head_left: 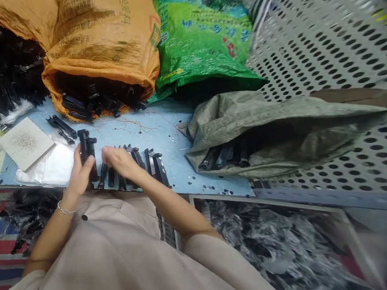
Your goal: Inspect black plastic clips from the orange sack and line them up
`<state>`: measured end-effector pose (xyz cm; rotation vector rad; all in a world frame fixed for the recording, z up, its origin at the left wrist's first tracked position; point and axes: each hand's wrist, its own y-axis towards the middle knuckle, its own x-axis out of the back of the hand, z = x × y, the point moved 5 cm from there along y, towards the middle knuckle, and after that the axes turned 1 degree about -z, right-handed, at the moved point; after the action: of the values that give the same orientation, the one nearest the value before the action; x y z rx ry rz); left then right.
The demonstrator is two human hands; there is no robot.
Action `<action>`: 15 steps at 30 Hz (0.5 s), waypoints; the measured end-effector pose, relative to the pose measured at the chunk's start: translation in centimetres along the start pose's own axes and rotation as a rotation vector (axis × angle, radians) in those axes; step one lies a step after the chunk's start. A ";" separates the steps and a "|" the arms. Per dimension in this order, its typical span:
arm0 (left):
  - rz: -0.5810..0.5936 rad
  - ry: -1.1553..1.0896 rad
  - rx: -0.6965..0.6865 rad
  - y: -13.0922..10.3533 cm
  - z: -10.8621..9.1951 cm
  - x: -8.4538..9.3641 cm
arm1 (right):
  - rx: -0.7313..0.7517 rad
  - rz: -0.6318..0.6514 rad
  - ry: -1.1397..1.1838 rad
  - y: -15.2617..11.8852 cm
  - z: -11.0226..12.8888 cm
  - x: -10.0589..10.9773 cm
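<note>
My left hand (79,174), a bracelet at its wrist, is wrapped round black plastic parts (86,146), held upright at the table's front edge. The parts are long and narrow with small knobs at the top; more than one seems to be in the grip. Just to the right, my right hand (123,161) has its fingers curled together above a row of similar black parts (134,156). Whatever its fingertips hold, if anything, is hidden. A further group of black parts (156,165) lies to the right of that forearm.
Behind, an orange woven sack (104,31) spills black parts, beside a green sack (201,37). A grey-green sack (278,111) with dark pieces inside lies right. A pale square plate (27,144) and white plastic bag (51,165) are left, on the blue table (199,180).
</note>
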<state>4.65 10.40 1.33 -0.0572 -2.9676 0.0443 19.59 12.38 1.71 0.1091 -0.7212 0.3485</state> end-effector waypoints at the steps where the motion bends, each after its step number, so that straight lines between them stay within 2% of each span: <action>1: -0.055 -0.010 0.032 0.1 0.2 0.5 | 0.026 0.028 -0.036 -1.0 0.4 -1.0; 3: -0.141 -0.035 0.069 0.0 0.3 1.3 | 0.046 0.068 -0.117 -3.0 1.2 -2.8; 5: -0.214 -0.043 0.046 -0.4 0.1 1.9 | 0.014 0.125 -0.101 -4.3 1.6 -4.1; 7: -0.306 -0.014 -0.011 -1.0 -0.1 2.3 | -0.028 0.159 0.012 -4.9 2.0 -4.6; 10: -0.391 0.015 -0.022 -2.0 0.5 2.7 | -0.012 0.084 0.278 -4.6 3.0 -4.3; 13: -0.280 -0.017 0.032 -2.0 2.0 3.0 | 0.001 0.024 0.509 -3.8 3.4 -4.4; 15: -0.202 0.034 0.006 -1.6 2.9 3.9 | -0.083 0.016 0.656 -3.5 2.7 -4.7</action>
<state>0.22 8.85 -0.82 0.2400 -2.9228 0.0259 15.83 7.23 0.70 -0.0902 -0.0870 0.3427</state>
